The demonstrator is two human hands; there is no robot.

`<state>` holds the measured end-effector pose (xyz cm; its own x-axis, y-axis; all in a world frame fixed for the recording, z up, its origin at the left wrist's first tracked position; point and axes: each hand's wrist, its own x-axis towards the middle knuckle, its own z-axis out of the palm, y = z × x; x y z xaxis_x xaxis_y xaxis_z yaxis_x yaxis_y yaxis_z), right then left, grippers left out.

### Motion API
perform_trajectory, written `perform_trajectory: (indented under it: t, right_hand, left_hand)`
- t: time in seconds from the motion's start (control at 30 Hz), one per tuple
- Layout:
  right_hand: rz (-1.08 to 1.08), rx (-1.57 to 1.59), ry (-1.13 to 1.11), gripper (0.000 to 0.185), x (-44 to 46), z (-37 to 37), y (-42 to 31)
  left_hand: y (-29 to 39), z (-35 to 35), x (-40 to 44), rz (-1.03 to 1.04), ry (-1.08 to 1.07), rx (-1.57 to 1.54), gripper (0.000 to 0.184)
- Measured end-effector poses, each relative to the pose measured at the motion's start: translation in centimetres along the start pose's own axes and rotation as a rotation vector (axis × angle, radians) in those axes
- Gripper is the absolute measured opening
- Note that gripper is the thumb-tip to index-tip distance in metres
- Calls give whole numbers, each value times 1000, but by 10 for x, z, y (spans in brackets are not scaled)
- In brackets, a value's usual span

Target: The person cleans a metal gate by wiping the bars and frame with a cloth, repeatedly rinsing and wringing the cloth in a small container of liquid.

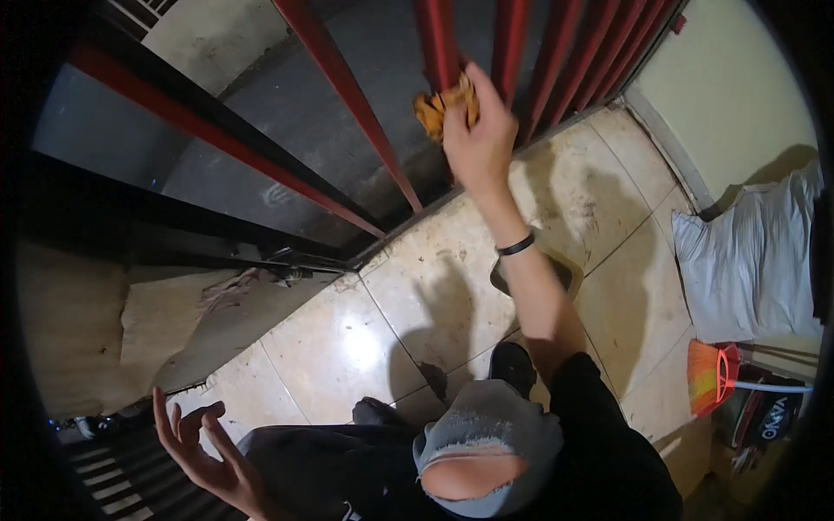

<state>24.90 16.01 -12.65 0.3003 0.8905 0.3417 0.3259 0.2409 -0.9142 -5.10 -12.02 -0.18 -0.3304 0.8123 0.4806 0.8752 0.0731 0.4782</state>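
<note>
My right hand (482,139) is closed around a crumpled orange-brown cloth (430,115), pressed against one of the red metal bars (437,43). Part of the cloth is hidden by my fingers. My left hand (204,456) is at the lower left, holding nothing, its fingers spread and partly bent. Beneath my right forearm a container with a pale rim (569,258) stands on the floor; the arm covers much of it.
Light floor tiles (452,304) spread below the bars. At the right lie a stuffed white sack (751,260) and an orange broom (711,378) with a pale handle, close to a dark bag (773,421). A worn panel (165,321) borders the left.
</note>
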Motion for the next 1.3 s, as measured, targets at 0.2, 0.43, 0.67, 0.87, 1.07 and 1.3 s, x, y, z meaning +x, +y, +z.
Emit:
perform_trajectory:
  t: [0.2,0.43,0.67,0.87,1.07,1.3]
  right_hand:
    - [-132,-302,-93,20,-65,43,205]
    - [571,423,-149,30,-57,-29,134]
    - [-724,-166,145,49,-81,0,-43]
    - [-1257,-1059,-450,13,-41,76,22]
    - [-1562,-1233,-619,30,-85,120,158]
    - [-1333,-1163,-468,24,-38,76,-35]
  left_hand:
    - [0,-7,1,-116,34,-54,51]
    - [-3,-31,-2,-98,46,26,57]
    - [-26,-42,-11,-175,66,12,63]
    - [-48,-51,-13,-175,50,-35,62]
    - [-71,-71,-9,-89,-68,-172,66]
    - [-75,-70,-7,-359,-65,-53,66]
